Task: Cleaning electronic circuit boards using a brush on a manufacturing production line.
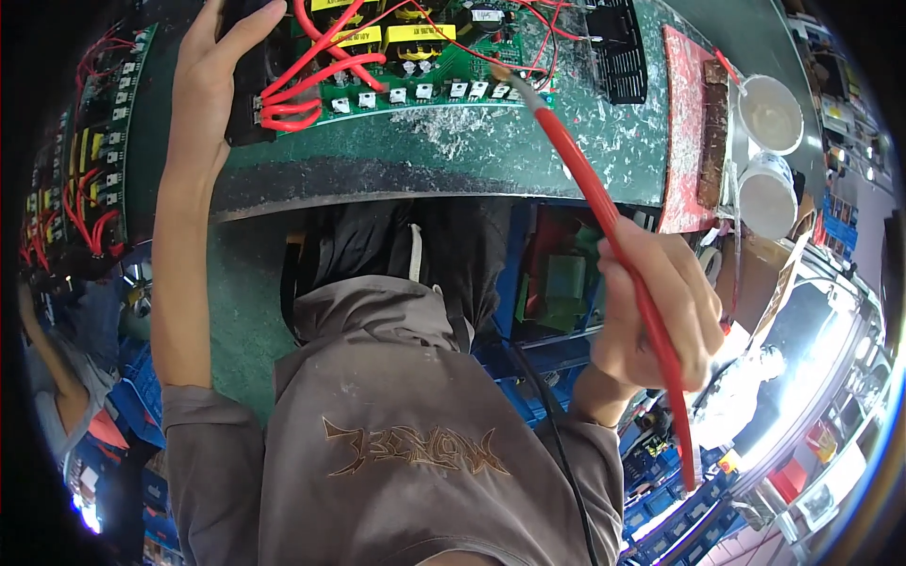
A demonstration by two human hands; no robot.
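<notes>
A long paintbrush with a red handle (580,165) slants up and left from my right hand (661,307), whose fingers are closed round it. Its bristle tip touches or hovers just over the near edge of a green circuit board (429,71), by a row of small white-faced components. Yellow-labelled transformers and thick red wires stand on the board. At the board's left end, my left hand (215,71) grips a black end panel (247,108), thumb on top; the other fingers are partly hidden. Another black slotted panel (618,57) is at the right end.
White flakes (444,127) litter the green bench near its front edge. Two white tubs (772,115) stand at the right, past a red board (684,123). More circuit boards (99,156) lie at the far left. Another person's arm (52,354) shows at lower left.
</notes>
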